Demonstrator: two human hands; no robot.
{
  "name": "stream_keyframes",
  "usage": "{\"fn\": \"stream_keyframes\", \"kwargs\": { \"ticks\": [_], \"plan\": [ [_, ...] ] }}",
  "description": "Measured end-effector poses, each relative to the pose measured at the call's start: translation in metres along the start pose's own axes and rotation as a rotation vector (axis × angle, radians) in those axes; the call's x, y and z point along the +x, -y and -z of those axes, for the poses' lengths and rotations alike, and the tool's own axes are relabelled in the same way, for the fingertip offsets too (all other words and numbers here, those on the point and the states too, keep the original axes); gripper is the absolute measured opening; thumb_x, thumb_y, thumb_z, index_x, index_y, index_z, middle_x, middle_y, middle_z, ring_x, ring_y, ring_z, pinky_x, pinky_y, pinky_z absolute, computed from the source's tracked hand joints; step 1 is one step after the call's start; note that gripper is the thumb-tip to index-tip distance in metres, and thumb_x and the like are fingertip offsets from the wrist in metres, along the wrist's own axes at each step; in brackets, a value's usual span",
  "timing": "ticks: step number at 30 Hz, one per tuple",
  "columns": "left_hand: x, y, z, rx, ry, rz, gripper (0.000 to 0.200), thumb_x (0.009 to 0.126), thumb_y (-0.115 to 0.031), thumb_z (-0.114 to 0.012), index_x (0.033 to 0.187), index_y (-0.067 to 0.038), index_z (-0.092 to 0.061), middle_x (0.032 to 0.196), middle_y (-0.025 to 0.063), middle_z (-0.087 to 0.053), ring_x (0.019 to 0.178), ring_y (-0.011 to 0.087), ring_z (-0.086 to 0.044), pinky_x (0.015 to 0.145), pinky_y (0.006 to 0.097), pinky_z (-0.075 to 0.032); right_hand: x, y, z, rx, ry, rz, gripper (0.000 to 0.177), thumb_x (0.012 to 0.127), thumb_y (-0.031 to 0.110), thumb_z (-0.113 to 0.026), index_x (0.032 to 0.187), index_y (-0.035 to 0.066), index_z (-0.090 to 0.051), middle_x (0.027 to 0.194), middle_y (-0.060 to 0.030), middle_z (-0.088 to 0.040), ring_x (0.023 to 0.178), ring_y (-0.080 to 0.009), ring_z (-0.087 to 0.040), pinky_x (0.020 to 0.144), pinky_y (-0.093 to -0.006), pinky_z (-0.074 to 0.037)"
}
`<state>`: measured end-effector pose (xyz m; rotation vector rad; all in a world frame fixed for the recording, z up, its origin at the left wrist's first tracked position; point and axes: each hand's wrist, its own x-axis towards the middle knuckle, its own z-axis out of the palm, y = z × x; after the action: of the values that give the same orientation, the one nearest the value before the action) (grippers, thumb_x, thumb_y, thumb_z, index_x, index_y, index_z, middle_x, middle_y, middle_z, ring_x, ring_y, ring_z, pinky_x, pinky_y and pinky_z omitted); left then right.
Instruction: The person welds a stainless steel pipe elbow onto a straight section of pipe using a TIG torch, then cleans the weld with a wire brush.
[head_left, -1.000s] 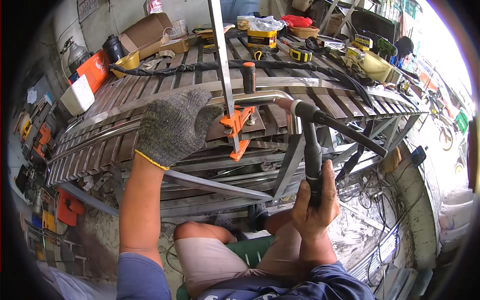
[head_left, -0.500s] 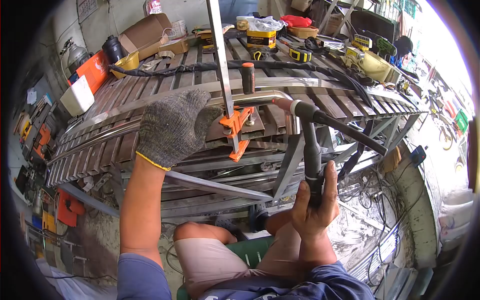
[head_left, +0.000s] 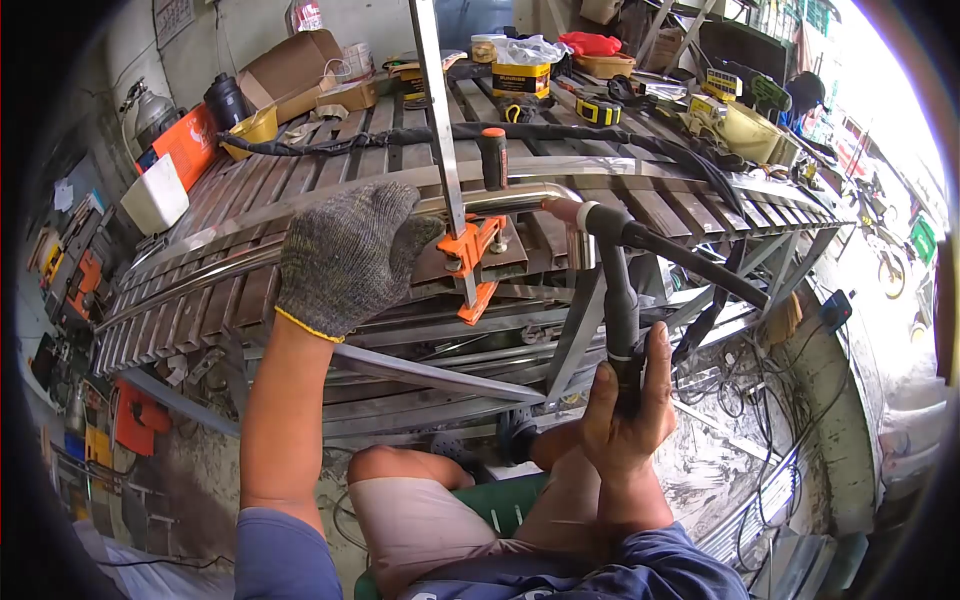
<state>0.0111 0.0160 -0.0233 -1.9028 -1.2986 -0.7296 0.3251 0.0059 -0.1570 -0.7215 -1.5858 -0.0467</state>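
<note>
My left hand, in a grey knit glove with a yellow cuff edge, is closed around a polished steel pipe lying along the front of the slatted table. Just right of the glove, an orange bar clamp with an upright steel bar stands over the pipe. Beyond the clamp the pipe bends downward near its right end. Bare, my right hand grips the handle of a black TIG welding torch. The torch's pinkish nozzle points left, right at the pipe's bend.
Behind the pipe, a black cable sleeve crosses the slatted metal table. An orange-capped cylinder stands near the clamp. Farther back are a tape measure, a yellow tin and a cardboard box. Cables lie on the floor.
The torch in my right hand has shifted slightly left, its nozzle staying by the pipe's bend. My left hand stays on the pipe, nearly still.
</note>
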Motion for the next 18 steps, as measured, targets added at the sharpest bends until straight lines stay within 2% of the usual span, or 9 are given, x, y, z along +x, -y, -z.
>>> {"fn": "stream_keyframes", "kwargs": {
  "ticks": [3,9,10,12,16,18],
  "plan": [
    [0.000,0.001,0.005,0.014,0.083,0.014,0.041,0.088,-0.031,-0.082,0.118,-0.004,-0.075,0.106,0.0218,-0.077,0.094,0.0418,-0.076,0.085,0.0502,-0.062,0.004,0.001,-0.002,0.035,-0.020,0.027,0.062,0.098,-0.003,-0.073,0.154,-0.015,-0.050,0.116,-0.0324,-0.073,0.092,-0.0374,-0.078,0.080,-0.0403,-0.063],
    [-0.001,0.001,0.000,0.045,0.053,0.012,0.038,0.091,-0.031,-0.079,0.116,-0.004,-0.074,0.102,0.0209,-0.077,0.088,0.0421,-0.076,0.079,0.0521,-0.062,0.010,0.004,0.004,-0.033,0.034,0.060,0.060,0.099,-0.004,-0.072,0.154,-0.013,-0.051,0.108,-0.0287,-0.073,0.084,-0.0345,-0.076,0.074,-0.0403,-0.062],
    [0.002,-0.002,0.010,-0.028,0.108,0.048,0.036,0.090,-0.029,-0.078,0.116,-0.003,-0.074,0.101,0.0203,-0.077,0.087,0.0418,-0.075,0.077,0.0518,-0.061,0.009,0.004,0.004,-0.003,0.042,0.047,0.058,0.099,-0.005,-0.071,0.153,-0.014,-0.051,0.109,-0.0293,-0.074,0.085,-0.0347,-0.076,0.074,-0.0407,-0.062],
    [-0.002,0.003,0.000,0.049,0.037,-0.017,0.037,0.089,-0.028,-0.078,0.117,-0.004,-0.074,0.101,0.0200,-0.076,0.087,0.0414,-0.075,0.077,0.0514,-0.061,0.012,0.002,-0.002,-0.007,-0.030,0.103,0.058,0.099,-0.005,-0.071,0.153,-0.015,-0.051,0.111,-0.0302,-0.074,0.086,-0.0351,-0.076,0.075,-0.0409,-0.062],
    [-0.003,0.001,0.002,0.069,0.076,0.007,0.042,0.086,-0.032,-0.081,0.117,-0.005,-0.074,0.101,0.0189,-0.076,0.088,0.0408,-0.075,0.078,0.0510,-0.061,0.002,0.002,-0.001,0.001,-0.009,0.011,0.060,0.099,-0.004,-0.072,0.153,-0.016,-0.049,0.113,-0.0318,-0.073,0.087,-0.0365,-0.077,0.076,-0.0411,-0.063],
    [-0.003,0.002,0.001,0.073,0.055,-0.013,0.042,0.086,-0.033,-0.082,0.117,-0.005,-0.074,0.100,0.0184,-0.076,0.086,0.0403,-0.075,0.077,0.0508,-0.061,0.007,0.002,-0.003,0.011,-0.025,0.055,0.060,0.099,-0.004,-0.072,0.154,-0.015,-0.049,0.112,-0.0314,-0.073,0.086,-0.0358,-0.077,0.075,-0.0409,-0.062]
  ]
}}
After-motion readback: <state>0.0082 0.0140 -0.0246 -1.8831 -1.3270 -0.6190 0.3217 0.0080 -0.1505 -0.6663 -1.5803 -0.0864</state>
